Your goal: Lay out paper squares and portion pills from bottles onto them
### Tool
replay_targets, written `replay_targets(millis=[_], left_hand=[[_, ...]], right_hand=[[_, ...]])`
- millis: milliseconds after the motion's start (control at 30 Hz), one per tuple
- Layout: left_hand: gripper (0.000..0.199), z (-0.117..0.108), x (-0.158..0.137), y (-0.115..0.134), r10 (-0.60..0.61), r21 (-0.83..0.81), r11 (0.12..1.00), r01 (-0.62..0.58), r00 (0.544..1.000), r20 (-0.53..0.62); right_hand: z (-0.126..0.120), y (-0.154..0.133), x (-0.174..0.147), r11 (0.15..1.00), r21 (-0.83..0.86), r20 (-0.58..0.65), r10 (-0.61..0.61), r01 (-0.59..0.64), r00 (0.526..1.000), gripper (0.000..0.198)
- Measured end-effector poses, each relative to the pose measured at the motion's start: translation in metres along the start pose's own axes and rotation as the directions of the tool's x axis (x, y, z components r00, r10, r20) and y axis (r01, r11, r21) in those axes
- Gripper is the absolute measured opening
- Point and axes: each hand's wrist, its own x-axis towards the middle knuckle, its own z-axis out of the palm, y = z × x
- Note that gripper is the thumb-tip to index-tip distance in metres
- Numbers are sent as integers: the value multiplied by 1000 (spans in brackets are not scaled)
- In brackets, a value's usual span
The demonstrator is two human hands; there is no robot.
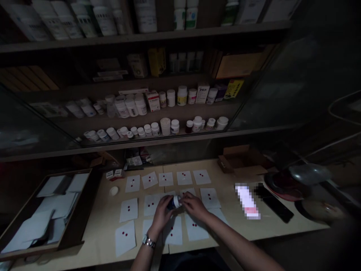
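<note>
My left hand (163, 211), with a metal wristwatch (148, 241) at its wrist, is closed around a small pill bottle (177, 202) with a dark blue body and a white end. The bottle is tilted, its white end towards the right. At that end, the fingertips of my right hand (194, 205) are pinched together; what they hold, if anything, is hidden. Below and around both hands lie rows of white paper squares (125, 239), most bearing small red tablets (124, 233). My hands partly cover the middle squares. A round white cap (114, 191) lies on the table at left.
An open drawer (63, 246) of white paper stands at left. Two small boxes (115, 174) sit behind the squares. At right are a blurred-out pale item (248, 201), a dark phone-like object (275, 205) and an open cardboard box (239, 160). Shelves (158, 140) of medicine bottles rise behind.
</note>
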Motion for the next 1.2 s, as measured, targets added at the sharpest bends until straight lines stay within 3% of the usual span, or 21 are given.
replay_targets(millis=[133,300,467,633,800,933,1000,1100,1133,1200], left_hand=[[58,5,6,8,81,103,990,-92,992,100],[60,14,9,17,123,153,977,-152,976,180],[57,30,5,20,128,136,978,-157,971,200],[56,39,0,22,105,83,989,-123,976,191],[55,43,-3,28,85,-9,996,-85,982,166],[54,47,-6,31,73,-93,994,-62,989,127],[54,48,-8,30,50,-119,992,-39,995,85],[53,46,-9,26,-6,-130,991,10,1000,30],[54,46,-9,25,-22,-129,991,24,1000,21],[55,45,-11,22,-40,-124,991,41,999,13]], right_hand=[[2,4,3,990,-103,126,104,-91,986,26],[0,19,6,976,-40,216,216,-212,952,29],[-6,25,-4,939,-128,194,340,-320,920,26],[-13,21,-13,934,-218,161,321,-284,933,26],[-13,16,-23,952,-216,87,241,-218,967,24],[-12,20,-29,997,9,17,79,-79,997,20],[-17,30,-26,992,117,-81,66,-56,995,18],[-35,57,-9,970,133,-281,232,-201,931,23],[-42,67,0,951,91,-341,308,-294,888,24],[-53,86,17,898,-63,-358,386,-435,850,24]])
